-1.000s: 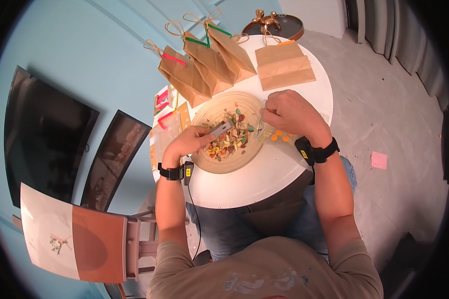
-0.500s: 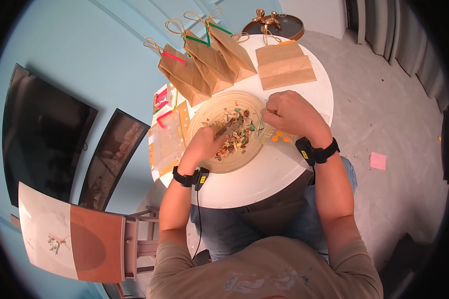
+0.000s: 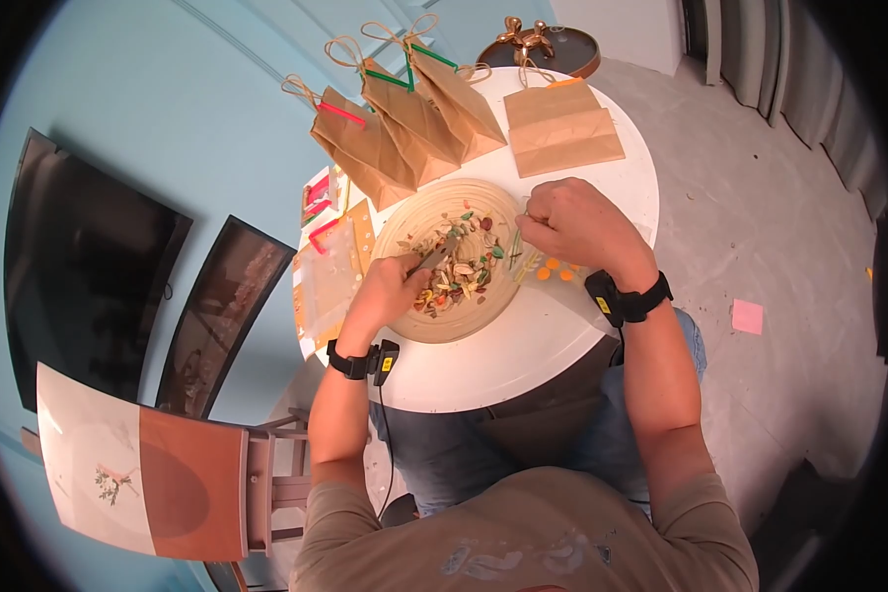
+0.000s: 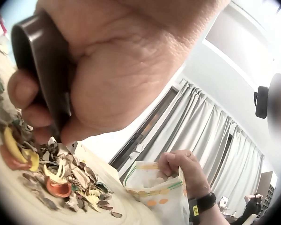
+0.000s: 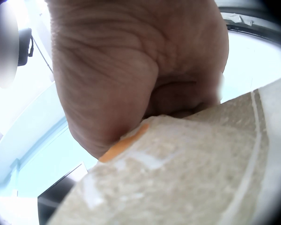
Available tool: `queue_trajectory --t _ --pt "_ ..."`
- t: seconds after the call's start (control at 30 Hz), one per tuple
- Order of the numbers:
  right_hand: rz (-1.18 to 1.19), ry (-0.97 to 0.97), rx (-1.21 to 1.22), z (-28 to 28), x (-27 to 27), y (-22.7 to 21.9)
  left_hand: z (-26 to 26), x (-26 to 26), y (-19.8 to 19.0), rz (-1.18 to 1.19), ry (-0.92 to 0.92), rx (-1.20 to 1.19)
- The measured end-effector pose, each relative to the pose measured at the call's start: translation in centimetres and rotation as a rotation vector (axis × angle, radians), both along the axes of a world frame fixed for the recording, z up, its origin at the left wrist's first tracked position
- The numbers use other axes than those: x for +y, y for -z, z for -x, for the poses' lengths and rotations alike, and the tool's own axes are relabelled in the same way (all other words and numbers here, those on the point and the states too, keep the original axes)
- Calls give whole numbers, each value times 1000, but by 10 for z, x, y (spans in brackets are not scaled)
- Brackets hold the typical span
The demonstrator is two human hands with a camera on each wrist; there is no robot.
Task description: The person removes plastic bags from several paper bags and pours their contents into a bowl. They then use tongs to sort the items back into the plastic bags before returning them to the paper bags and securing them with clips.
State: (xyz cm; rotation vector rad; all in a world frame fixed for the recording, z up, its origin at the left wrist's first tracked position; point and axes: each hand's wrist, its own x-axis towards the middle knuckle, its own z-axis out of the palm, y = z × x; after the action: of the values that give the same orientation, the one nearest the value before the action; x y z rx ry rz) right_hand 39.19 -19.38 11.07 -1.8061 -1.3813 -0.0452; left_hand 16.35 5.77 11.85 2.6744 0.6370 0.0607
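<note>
My left hand [image 3: 390, 293] holds dark metal tongs [image 4: 49, 61] by their bent end, fingers and thumb pressing the two arms. The tips of the tongs point down into a potpourri mix [image 3: 464, 274] of dried petals, peel curls and green bits. That mix lies in a round, pale wooden dish [image 3: 444, 331]. At the dish's right side, my right hand [image 3: 577, 222] grips the upper edge of a see-through zip bag [image 4: 152, 199] with orange dots and a green seal line. In the left wrist view its mouth stands partly open, with fingers curled over the rim.
Several brown paper bags [image 3: 365, 148] with twine handles and coloured strips stand at the back of the round white table [image 3: 464, 380]. Another paper bag [image 3: 562, 133] lies flat at the back right. Left of the dish is a clear bag [image 3: 331, 281] with a pink strip.
My left hand moved right over the mix with the tongs, then drew back slightly left. The tongs turned from showing a flat face to pointing down. My right hand kept its hold on the zip bag.
</note>
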Motion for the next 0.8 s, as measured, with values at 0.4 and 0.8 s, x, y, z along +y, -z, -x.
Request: queue_trajectory --t 0.4,0.8 --pt "8 -5 14 3 4 -3 3 -45 -49 -17 104 -90" --pt "-67 6 16 -1 -1 -2 6 0 -31 -49 -55 20"
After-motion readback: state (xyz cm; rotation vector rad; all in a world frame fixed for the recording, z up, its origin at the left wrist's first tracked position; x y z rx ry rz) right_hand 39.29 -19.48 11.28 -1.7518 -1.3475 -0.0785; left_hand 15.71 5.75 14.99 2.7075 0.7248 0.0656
